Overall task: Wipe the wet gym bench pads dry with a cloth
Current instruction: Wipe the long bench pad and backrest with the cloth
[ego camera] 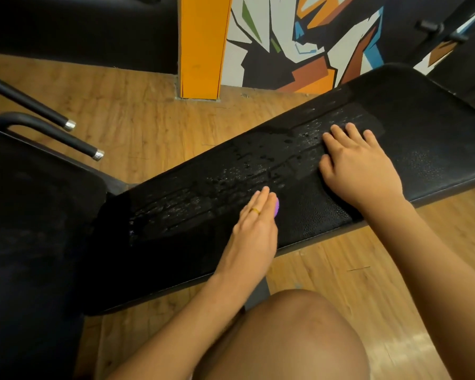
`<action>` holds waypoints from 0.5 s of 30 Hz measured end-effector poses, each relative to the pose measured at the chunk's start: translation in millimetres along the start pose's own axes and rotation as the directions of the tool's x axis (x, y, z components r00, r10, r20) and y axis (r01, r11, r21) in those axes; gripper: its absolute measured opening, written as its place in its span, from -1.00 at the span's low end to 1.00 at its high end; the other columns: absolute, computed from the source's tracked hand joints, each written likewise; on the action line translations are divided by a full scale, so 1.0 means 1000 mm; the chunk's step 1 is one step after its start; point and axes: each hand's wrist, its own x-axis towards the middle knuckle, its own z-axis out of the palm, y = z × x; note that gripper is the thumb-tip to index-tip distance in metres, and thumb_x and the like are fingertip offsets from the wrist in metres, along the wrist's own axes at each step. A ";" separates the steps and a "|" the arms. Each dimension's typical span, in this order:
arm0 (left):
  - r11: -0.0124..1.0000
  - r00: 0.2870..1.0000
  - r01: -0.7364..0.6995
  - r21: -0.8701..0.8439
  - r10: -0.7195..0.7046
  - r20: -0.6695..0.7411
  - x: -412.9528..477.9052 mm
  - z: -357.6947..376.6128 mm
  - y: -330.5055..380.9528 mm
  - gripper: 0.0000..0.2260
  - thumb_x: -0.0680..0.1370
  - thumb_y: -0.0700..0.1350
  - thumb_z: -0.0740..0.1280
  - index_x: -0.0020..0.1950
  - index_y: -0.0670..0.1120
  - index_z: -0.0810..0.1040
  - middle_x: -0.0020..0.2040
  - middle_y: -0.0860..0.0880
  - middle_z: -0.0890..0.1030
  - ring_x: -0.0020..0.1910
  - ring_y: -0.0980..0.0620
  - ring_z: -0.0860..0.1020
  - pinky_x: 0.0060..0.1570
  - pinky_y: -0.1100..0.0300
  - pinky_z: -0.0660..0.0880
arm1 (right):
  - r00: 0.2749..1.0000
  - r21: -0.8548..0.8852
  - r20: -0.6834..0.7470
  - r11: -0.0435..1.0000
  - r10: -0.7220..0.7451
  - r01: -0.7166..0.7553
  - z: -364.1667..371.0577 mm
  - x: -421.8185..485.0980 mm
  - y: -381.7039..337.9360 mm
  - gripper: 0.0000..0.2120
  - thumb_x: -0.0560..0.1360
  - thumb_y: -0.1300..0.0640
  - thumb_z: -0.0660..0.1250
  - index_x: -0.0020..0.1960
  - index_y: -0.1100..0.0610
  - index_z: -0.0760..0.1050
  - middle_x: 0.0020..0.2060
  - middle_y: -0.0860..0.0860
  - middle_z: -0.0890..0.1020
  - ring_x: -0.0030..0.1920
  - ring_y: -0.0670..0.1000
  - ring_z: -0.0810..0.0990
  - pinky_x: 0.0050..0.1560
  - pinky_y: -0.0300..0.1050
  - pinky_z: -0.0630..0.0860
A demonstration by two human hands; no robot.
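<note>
The long bench pad (436,127) runs on a slant across the person, from low on their left to high on their right, and the wet band (217,187) follows that same long axis down its middle, beaded with droplets. Both hands are on the near side of it.

The right hand (359,165) lies flat on the pad with its fingers spread wide, holding nothing, and its fingertips rest on the upper right end of the wet band. The left hand (254,229), with a ring (255,210) on one finger, is lower and nearer the middle of the pad. Its fingers are straight and close together, pointing up into the wet. A small purple thing (277,208) peeks out on the right side of those fingers. It may be the cloth, bunched small, but too little of it shows to be sure, and the thumb is hidden.

Most of the water lies away from the left hand, up and to its left along the pad's length, with a shorter stretch running right toward the other hand. So I'd judge the wiping has to travel along the slant rather than across it, and the left hand is the nearer one to the bulk of it. A second dark pad (33,215) sits further left, well apart from both hands; whether it is wet I cannot tell.
</note>
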 end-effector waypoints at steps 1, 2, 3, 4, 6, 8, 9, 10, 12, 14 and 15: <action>1.000 1.000 0.026 0.013 -0.026 0.003 -0.008 -0.004 -0.009 -0.55 0.73 -0.18 0.08 0.64 -0.06 0.13 0.64 0.02 0.13 0.61 0.13 0.05 0.45 0.33 0.00 | 1.000 -0.003 0.000 1.000 0.000 0.000 -0.001 -0.001 0.000 -0.48 0.66 -0.01 -0.01 0.51 0.24 0.33 0.49 0.21 0.39 0.53 0.25 0.25 0.49 0.24 0.20; 0.998 0.999 0.054 0.022 -0.054 0.003 -0.015 -0.008 -0.020 -0.54 0.73 -0.18 0.09 0.63 -0.05 0.13 0.64 0.03 0.13 0.61 0.14 0.06 0.47 0.32 0.03 | 1.000 -0.003 0.003 1.000 0.001 -0.001 0.000 -0.001 0.001 -0.49 0.67 0.00 0.01 0.52 0.25 0.32 0.49 0.22 0.38 0.53 0.26 0.24 0.49 0.24 0.19; 0.995 0.996 0.090 0.033 -0.090 -0.001 -0.022 -0.012 -0.033 -0.54 0.72 -0.17 0.09 0.63 -0.05 0.14 0.64 0.03 0.14 0.61 0.14 0.08 0.49 0.29 0.07 | 1.000 -0.001 0.007 1.000 0.003 -0.003 0.000 -0.002 0.001 -0.49 0.67 0.01 0.03 0.52 0.26 0.32 0.50 0.22 0.37 0.53 0.26 0.24 0.49 0.24 0.18; 0.990 0.991 0.136 0.043 -0.136 -0.011 -0.028 -0.017 -0.046 -0.55 0.72 -0.17 0.10 0.63 -0.05 0.16 0.63 0.03 0.16 0.60 0.13 0.10 0.51 0.25 0.11 | 1.000 0.004 0.008 1.000 0.008 -0.008 -0.001 -0.002 0.001 -0.49 0.67 0.01 0.02 0.52 0.26 0.31 0.50 0.23 0.37 0.53 0.26 0.24 0.49 0.25 0.17; 0.974 0.974 0.224 0.044 -0.223 -0.037 -0.037 -0.023 -0.068 -0.56 0.72 -0.17 0.10 0.61 -0.06 0.20 0.62 0.03 0.21 0.59 0.13 0.15 0.55 0.08 0.21 | 1.000 0.009 -0.002 1.000 0.022 -0.022 -0.001 -0.002 0.001 -0.43 0.64 -0.01 -0.05 0.51 0.27 0.32 0.50 0.23 0.37 0.53 0.27 0.25 0.49 0.26 0.17; 0.965 0.963 0.261 0.019 -0.259 -0.071 -0.040 -0.024 -0.079 -0.58 0.71 -0.17 0.12 0.60 -0.08 0.25 0.60 0.02 0.25 0.58 0.11 0.19 0.51 -0.04 0.30 | 1.000 0.005 -0.004 1.000 0.022 -0.022 0.000 -0.002 0.000 -0.37 0.60 -0.05 -0.10 0.50 0.28 0.34 0.49 0.24 0.38 0.52 0.28 0.27 0.49 0.28 0.18; 0.964 0.960 0.265 0.005 -0.263 -0.092 -0.039 -0.023 -0.078 -0.58 0.71 -0.18 0.12 0.59 -0.09 0.26 0.59 0.01 0.27 0.57 0.10 0.21 0.49 -0.06 0.33 | 1.000 0.003 0.001 1.000 0.022 -0.022 0.000 -0.002 0.000 -0.36 0.59 -0.06 -0.11 0.50 0.28 0.34 0.49 0.24 0.39 0.52 0.28 0.27 0.49 0.28 0.19; 0.966 0.960 0.259 -0.016 -0.259 -0.108 -0.037 -0.021 -0.074 -0.59 0.71 -0.18 0.13 0.58 -0.11 0.26 0.59 0.00 0.28 0.57 0.10 0.21 0.49 -0.06 0.33 | 1.000 0.001 0.002 1.000 0.024 -0.024 0.001 -0.002 -0.001 -0.35 0.59 -0.06 -0.11 0.51 0.27 0.34 0.49 0.24 0.38 0.52 0.28 0.27 0.49 0.28 0.19; 0.975 0.971 0.210 -0.066 -0.216 -0.105 -0.029 -0.015 -0.057 -0.59 0.72 -0.16 0.11 0.59 -0.11 0.25 0.60 -0.01 0.25 0.58 0.09 0.19 0.52 -0.04 0.29 | 1.000 0.002 0.004 1.000 0.030 -0.030 0.000 -0.002 -0.001 -0.35 0.59 -0.06 -0.11 0.51 0.27 0.33 0.50 0.23 0.38 0.53 0.27 0.26 0.49 0.27 0.18; 0.988 0.987 0.140 -0.070 -0.145 -0.066 -0.020 -0.007 -0.035 -0.58 0.73 -0.14 0.08 0.61 -0.10 0.20 0.62 0.01 0.19 0.60 0.10 0.12 0.56 0.03 0.18 | 1.000 0.005 0.006 1.000 0.027 -0.027 -0.002 -0.002 0.000 -0.35 0.59 -0.06 -0.12 0.51 0.27 0.33 0.50 0.23 0.38 0.53 0.27 0.26 0.49 0.27 0.18; 0.992 0.991 0.117 -0.053 -0.119 -0.052 -0.016 -0.003 -0.025 -0.57 0.73 -0.13 0.06 0.61 -0.10 0.19 0.63 0.02 0.16 0.61 0.10 0.08 0.54 0.10 0.11 | 1.000 0.005 0.009 1.000 0.027 -0.027 -0.003 -0.002 0.000 -0.35 0.59 -0.07 -0.12 0.52 0.26 0.32 0.50 0.23 0.37 0.53 0.27 0.26 0.50 0.27 0.18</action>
